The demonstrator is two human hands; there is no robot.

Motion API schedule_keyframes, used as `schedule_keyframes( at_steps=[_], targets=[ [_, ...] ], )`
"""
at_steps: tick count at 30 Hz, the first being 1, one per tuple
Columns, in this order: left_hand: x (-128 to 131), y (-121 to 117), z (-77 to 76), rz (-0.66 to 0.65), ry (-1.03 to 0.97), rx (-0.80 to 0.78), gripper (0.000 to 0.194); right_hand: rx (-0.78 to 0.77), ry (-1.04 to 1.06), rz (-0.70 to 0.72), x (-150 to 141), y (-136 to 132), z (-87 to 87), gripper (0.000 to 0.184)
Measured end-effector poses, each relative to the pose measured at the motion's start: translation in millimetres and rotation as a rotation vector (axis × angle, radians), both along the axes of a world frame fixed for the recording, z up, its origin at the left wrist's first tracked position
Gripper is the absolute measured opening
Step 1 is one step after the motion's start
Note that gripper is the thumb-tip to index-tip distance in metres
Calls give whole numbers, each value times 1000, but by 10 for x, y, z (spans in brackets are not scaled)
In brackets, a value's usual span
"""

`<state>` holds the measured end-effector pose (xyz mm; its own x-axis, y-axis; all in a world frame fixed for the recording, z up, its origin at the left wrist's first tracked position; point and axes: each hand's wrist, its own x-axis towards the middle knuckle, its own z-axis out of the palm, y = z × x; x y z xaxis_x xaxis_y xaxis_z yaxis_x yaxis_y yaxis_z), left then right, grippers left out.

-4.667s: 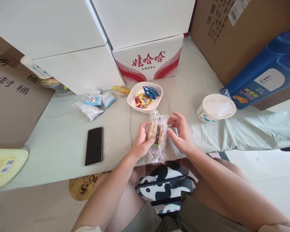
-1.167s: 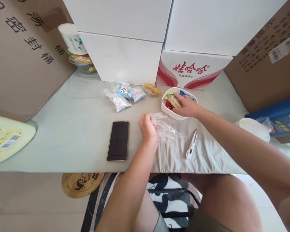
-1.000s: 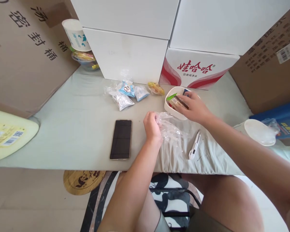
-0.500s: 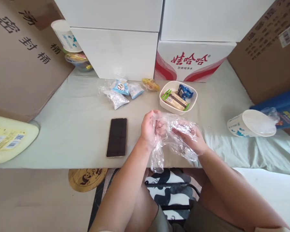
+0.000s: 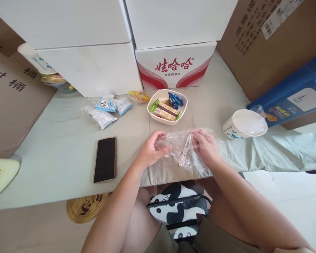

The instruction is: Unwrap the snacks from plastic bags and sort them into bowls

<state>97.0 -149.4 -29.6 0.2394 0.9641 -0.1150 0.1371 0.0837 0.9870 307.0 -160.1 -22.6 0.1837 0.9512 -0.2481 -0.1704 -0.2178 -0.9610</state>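
A clear plastic bag (image 5: 172, 142) is stretched between my hands near the table's front edge. My right hand (image 5: 205, 144) pinches its right side, at the top of a narrow white strip (image 5: 183, 154) that shows a small dark mark. My left hand (image 5: 153, 150) is at the bag's left end, thumb and fingers apart, with the film lying against them. Just beyond the bag is a white bowl (image 5: 155, 119) with a green-ended wrapped snack bar (image 5: 165, 110) and a blue snack packet (image 5: 175, 100) in it.
A phone (image 5: 105, 160) lies left of my hands. Behind it are several small packets (image 5: 105, 104) and a yellow packet (image 5: 138, 96). On the right stand a paper tub (image 5: 233, 126) and a blue jug (image 5: 292, 95). White boxes (image 5: 94, 70) line the back.
The crumpled plastic bag is now spread wider, and the white strip shows. My left hand has opened away from the film. The head view has shifted right.
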Motion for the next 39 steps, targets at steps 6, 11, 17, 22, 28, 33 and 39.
schedule_keyframes(
  at_steps=[6,11,17,22,28,33,39],
  targets=[
    [80,38,63,250,-102,-87,30,15,-1,8,143,-3,37,29],
    [19,130,120,388,-368,-342,38,12,-17,38,188,14,71,31],
    [11,91,173,259,-412,-346,56,30,6,10,182,32,74,32],
    [21,72,120,245,-293,-352,54,22,-17,7,180,23,65,32],
    [-15,94,102,330,-253,-336,38,31,-60,38,150,8,59,28],
    [-21,70,119,288,-222,-339,34,45,-105,92,127,-4,35,28],
    [-1,7,27,130,202,-105,21,110,-326,289,50,-79,-66,26]
  ],
)
